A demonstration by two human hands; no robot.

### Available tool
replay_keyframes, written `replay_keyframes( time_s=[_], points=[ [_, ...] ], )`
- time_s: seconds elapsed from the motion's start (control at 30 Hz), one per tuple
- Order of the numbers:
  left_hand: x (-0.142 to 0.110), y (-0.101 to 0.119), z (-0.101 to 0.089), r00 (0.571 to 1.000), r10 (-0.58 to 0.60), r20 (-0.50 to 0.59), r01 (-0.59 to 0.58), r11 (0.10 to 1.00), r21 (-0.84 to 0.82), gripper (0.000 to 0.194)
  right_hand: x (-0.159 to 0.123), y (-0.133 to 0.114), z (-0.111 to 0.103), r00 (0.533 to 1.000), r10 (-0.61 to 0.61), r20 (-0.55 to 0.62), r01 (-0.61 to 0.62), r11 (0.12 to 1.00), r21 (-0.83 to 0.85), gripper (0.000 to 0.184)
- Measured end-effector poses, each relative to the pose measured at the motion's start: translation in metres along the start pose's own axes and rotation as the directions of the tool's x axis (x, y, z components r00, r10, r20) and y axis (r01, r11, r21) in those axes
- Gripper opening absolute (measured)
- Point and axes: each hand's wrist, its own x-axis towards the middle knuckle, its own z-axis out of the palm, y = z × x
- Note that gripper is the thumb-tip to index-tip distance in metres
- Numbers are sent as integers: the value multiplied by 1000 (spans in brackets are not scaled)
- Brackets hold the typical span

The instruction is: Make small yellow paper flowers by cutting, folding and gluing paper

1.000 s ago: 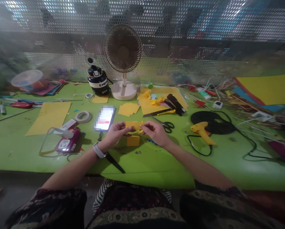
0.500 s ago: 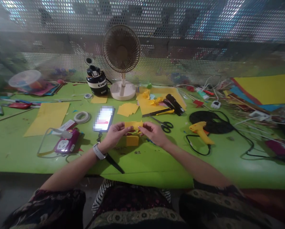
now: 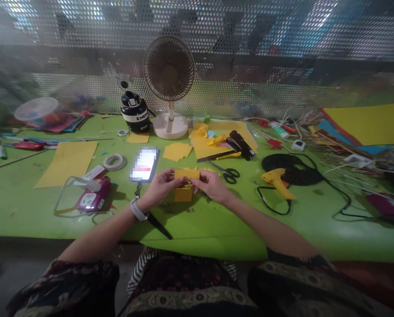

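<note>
Between my hands is a small piece of yellow paper [image 3: 187, 174], raised a little above the green table. My left hand [image 3: 160, 187] pinches its left side with thumb and fingers. My right hand [image 3: 212, 186] grips its right side, thumb near the lower edge. Below the held paper, a yellow paper square [image 3: 183, 195] lies on the table. Beyond my fingers is a stack of yellow paper squares [image 3: 177, 151]. Black scissors [image 3: 229, 174] rest just right of my right hand, and a phone [image 3: 144, 164] with a lit screen lies by my left.
A yellow glue gun [image 3: 279, 182] with a black cord lies to the right. A purple power strip [image 3: 94, 196] and a tape roll [image 3: 114, 162] are at left. Farther back stand a fan [image 3: 170, 125] and a dark bottle [image 3: 136, 118]; a stapler [image 3: 241, 144] lies near a cutter [image 3: 228, 155].
The held paper now shows a flatter, broader face toward me. My right thumb and fingers have shifted left along its lower edge. My left hand has barely moved.
</note>
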Motion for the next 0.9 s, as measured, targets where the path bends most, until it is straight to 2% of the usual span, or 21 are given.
replay_keyframes(
  time_s=[0.13, 0.5, 0.67, 0.9],
  points=[
    [1, 2, -3, 999, -21, 40, 19, 998, 52, 54, 0, 3, -2, 1000, 8, 22, -7, 999, -37, 40],
    [3, 3, -12, 995, 18, 93, -39, 973, 228, 60, -4, -1, -3, 1000, -10, 20, 12, 994, -110, 44],
    [3, 14, -14, 999, 19, 48, -29, 977, 213, 59, -1, -3, -9, 1000, -1, 12, 1, 998, -57, 38],
    [1, 10, -13, 993, 32, 113, -55, 977, 208, 57, -5, -17, -5, 996, 83, 40, -87, 991, 104, 32]
  ],
)
